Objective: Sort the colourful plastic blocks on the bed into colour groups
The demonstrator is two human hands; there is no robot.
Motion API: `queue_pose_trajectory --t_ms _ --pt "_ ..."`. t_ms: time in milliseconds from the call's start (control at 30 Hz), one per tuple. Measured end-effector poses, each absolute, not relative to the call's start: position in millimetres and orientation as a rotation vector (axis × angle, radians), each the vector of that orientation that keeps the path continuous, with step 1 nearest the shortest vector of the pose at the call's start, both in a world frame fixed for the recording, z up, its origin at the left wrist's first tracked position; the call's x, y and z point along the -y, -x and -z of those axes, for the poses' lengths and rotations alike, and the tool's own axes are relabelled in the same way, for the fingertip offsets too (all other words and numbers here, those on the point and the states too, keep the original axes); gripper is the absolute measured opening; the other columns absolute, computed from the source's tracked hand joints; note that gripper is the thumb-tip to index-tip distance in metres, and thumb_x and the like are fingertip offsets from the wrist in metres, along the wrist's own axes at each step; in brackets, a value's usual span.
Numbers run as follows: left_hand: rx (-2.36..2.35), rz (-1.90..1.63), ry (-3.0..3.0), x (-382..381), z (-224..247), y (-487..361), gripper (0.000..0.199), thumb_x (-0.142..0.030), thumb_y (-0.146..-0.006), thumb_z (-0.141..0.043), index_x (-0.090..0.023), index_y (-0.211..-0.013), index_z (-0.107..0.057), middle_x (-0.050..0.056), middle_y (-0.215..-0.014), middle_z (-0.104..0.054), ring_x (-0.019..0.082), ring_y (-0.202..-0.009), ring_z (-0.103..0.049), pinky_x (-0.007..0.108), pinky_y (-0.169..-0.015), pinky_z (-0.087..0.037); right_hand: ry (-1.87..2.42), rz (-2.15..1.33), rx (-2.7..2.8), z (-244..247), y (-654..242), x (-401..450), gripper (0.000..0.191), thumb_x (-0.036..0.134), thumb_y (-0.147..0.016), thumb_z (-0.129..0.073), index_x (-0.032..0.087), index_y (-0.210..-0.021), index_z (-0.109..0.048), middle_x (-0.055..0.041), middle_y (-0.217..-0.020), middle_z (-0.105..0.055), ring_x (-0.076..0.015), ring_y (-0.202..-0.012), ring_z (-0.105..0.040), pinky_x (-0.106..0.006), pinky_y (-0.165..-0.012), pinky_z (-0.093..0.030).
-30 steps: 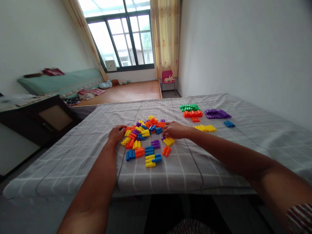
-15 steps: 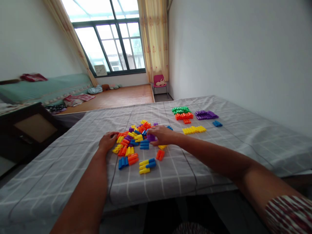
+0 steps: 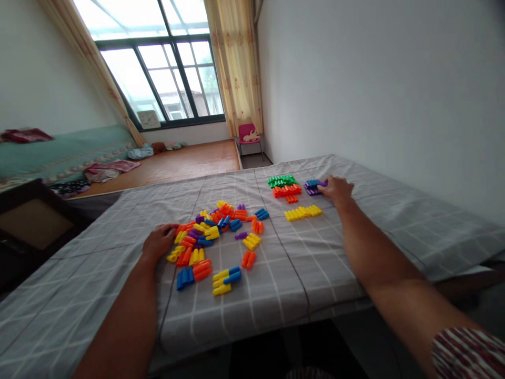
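A loose pile of plastic tube-shaped toy blocks (image 3: 211,231) in orange, yellow, blue and purple lies on the checked cloth. At its left edge rests my left hand (image 3: 160,242), fingers stretched out and touching the orange blocks there, holding nothing that I can see. Farther off to the right, my right hand (image 3: 338,189) is at the row of purple blocks (image 3: 311,191). Its fingers are closed on purple and blue blocks (image 3: 313,183) at the top of that row. The palm hides the row's right end.
Left of the purple row are green blocks (image 3: 282,181) and orange blocks (image 3: 286,190); a yellow row (image 3: 303,212) lies nearer. Several joined pieces, such as a yellow-and-blue one (image 3: 226,280), lie toward the front edge of the cloth (image 3: 252,316). A wall (image 3: 374,95) runs along the right.
My right hand has moved from the pile to the purple row at the right, carrying purple and blue blocks. My left hand stays by the pile. The view has shifted slightly.
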State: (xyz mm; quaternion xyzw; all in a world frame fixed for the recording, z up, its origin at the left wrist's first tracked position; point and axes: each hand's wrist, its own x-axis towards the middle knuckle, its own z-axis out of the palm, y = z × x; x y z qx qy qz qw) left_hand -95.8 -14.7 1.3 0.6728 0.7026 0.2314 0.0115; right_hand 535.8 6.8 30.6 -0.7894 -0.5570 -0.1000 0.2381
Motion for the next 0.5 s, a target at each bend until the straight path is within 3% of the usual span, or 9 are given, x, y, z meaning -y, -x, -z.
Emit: queue_pose_trajectory --t_ms 133,233,400,500 --pt "-2.17 -0.728 -2.083 15 0 96 0.041 -0.04 -0.077 -0.046 -0.021 -0.1 -0.074 0.008 -0.108 -0.069 0.024 -0.098 -0.064 0.03 -0.081 -0.049 2.173 0.234 1.492 -31 -536 -15 0.031 0.047 -0.074 -0.06 0.02 -0.088 -0.061 -0.0087 -0.082 -0.063 -0.0245 -0.08 -0.057 -0.036 -0.069 -0.042" --pt "-2.17 -0.801 -2.058 16 0 93 0.039 -0.037 -0.077 -0.047 -0.02 -0.099 -0.074 0.009 -0.105 -0.07 0.024 -0.095 -0.064 0.032 -0.082 -0.05 1.927 0.234 1.63 -38 -518 -20 0.031 0.045 -0.075 -0.061 0.019 -0.092 -0.062 -0.0094 -0.089 -0.065 -0.0237 -0.084 -0.058 -0.035 -0.073 -0.043" --pt "-2.203 -1.407 -2.054 25 -19 72 0.037 -0.03 -0.079 -0.046 -0.017 -0.102 -0.072 0.011 -0.11 -0.067 0.024 -0.102 -0.06 0.037 -0.089 -0.048 1.305 0.328 1.989 -54 -433 2 0.036 0.041 -0.08 -0.061 0.017 -0.106 -0.061 -0.011 -0.103 -0.064 -0.0256 -0.097 -0.056 -0.036 -0.083 -0.041" --pt "-1.917 -1.585 -1.895 37 -46 41 0.036 -0.036 -0.083 -0.048 -0.016 -0.104 -0.07 0.01 -0.108 -0.068 0.022 -0.1 -0.061 0.034 -0.082 -0.051 1.083 0.384 2.18 -64 -376 33 0.037 0.04 -0.085 -0.057 0.019 -0.114 -0.059 -0.0116 -0.116 -0.06 -0.0281 -0.106 -0.051 -0.04 -0.088 -0.037"
